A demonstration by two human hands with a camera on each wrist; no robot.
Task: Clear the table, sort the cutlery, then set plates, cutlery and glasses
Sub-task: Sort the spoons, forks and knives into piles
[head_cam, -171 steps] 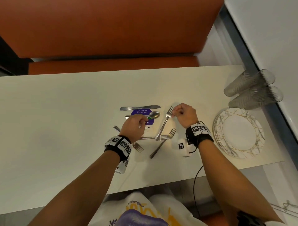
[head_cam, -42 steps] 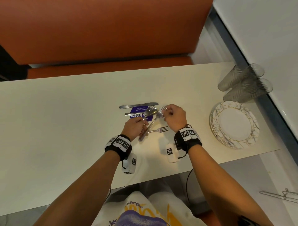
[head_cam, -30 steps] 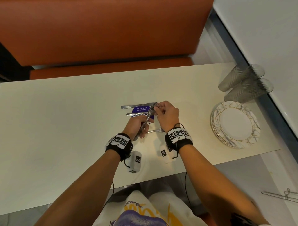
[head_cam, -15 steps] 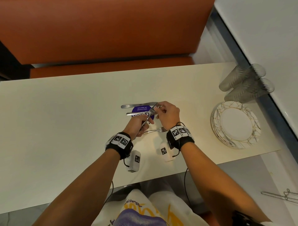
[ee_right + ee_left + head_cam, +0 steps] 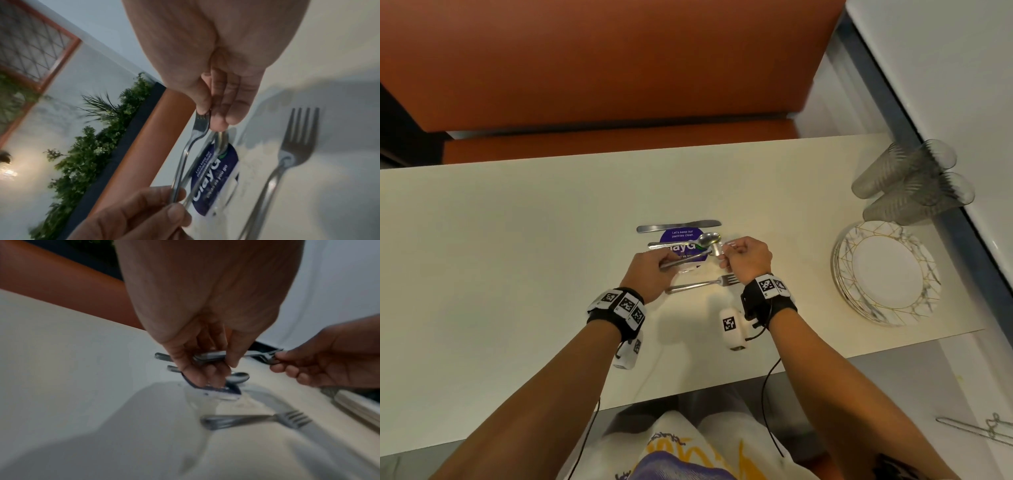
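Note:
My left hand (image 5: 671, 265) grips the handles of a small bundle of forks (image 5: 688, 259), held nearly level just above the table. My right hand (image 5: 726, 255) pinches the same bundle at the tines; the right wrist view shows those pinched tines (image 5: 200, 124). One more fork (image 5: 702, 283) lies flat on the table in front of both hands, tines to the right. Behind the bundle a spoon (image 5: 707, 239) rests across a purple round sticker (image 5: 681, 236), and a knife (image 5: 678, 226) lies beyond it. In the left wrist view the lone fork (image 5: 257, 419) is nearest, with the spoon (image 5: 237, 377) under my fingers.
A stack of white plates with gold lines (image 5: 887, 274) sits at the table's right end. Ribbed clear glasses (image 5: 914, 181) lie stacked on their sides behind it, against the wall. An orange bench (image 5: 619, 140) runs along the table's far side.
The held forks have swung from a steep slant to nearly level, and my left hand has slid left along the handles. The scattered forks seen earliest are gathered; one stays on the table.

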